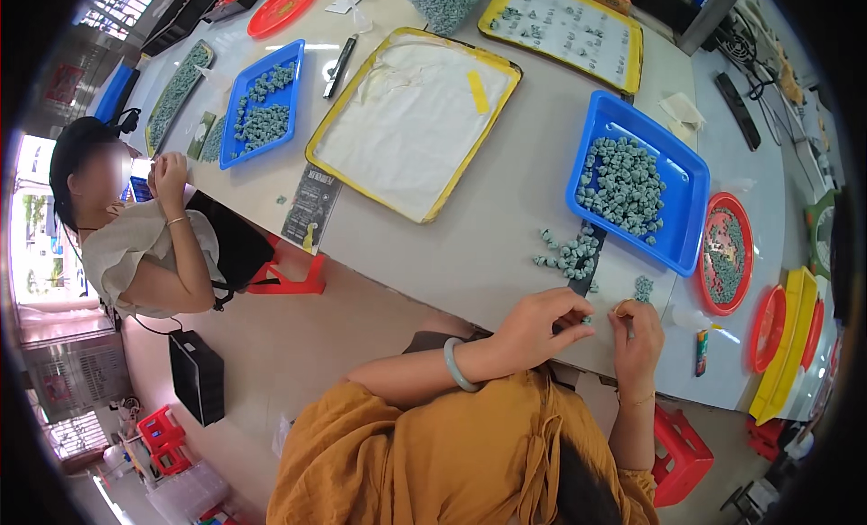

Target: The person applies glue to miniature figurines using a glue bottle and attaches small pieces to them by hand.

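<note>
My left hand (540, 328), with a pale bangle at its wrist, pinches a small grey-green piece (586, 321) between thumb and fingertips at the table's near edge. Close by on its right, my right hand (639, 337) has its fingertips pressed together; whatever they hold is too small to make out. Just beyond the hands lie a loose cluster of grey-green knobbly pieces (571, 255) and a little heap of finer ones (643, 288). A blue tray (691, 186) holding many more knobbly pieces stands past them.
To the right are a red round tray (748, 245) of small pieces, a glue-like tube (702, 353) and yellow trays (784, 344). A cloth-lined, yellow-edged board (424, 119) lies mid-table. Another person (149, 227) sits at the left beside a second blue tray (295, 83).
</note>
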A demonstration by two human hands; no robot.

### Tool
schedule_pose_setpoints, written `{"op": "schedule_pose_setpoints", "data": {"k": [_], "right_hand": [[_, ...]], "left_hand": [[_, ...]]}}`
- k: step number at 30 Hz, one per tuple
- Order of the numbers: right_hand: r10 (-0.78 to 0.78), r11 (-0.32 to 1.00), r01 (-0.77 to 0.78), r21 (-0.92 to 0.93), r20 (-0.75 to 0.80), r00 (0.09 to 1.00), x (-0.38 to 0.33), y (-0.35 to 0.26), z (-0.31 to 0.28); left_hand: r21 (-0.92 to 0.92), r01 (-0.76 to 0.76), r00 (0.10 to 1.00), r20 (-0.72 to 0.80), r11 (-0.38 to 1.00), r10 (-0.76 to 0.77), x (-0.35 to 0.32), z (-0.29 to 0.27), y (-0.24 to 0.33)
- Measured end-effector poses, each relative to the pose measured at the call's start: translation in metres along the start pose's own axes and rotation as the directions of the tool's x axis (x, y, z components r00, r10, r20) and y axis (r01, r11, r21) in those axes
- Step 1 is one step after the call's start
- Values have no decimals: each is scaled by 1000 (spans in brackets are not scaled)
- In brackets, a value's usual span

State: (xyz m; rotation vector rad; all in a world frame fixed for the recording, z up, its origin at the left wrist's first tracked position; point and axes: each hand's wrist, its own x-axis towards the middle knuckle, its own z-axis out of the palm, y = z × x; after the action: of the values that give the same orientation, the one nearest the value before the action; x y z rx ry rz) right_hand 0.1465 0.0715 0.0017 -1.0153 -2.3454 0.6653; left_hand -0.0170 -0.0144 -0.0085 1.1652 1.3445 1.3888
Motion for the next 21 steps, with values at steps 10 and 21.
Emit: {"op": "schedule_pose_setpoints", "data": {"k": [10, 21], "right_hand": [[93, 991, -92, 99, -8, 996, -8, -1, 3], [40, 998, -31, 61, -157, 987, -13, 0, 11]], "left_hand": [[34, -20, 1000, 2, 999, 20, 3, -1, 1], [23, -9, 1000, -10, 1000, 10, -1, 0, 1]]}}
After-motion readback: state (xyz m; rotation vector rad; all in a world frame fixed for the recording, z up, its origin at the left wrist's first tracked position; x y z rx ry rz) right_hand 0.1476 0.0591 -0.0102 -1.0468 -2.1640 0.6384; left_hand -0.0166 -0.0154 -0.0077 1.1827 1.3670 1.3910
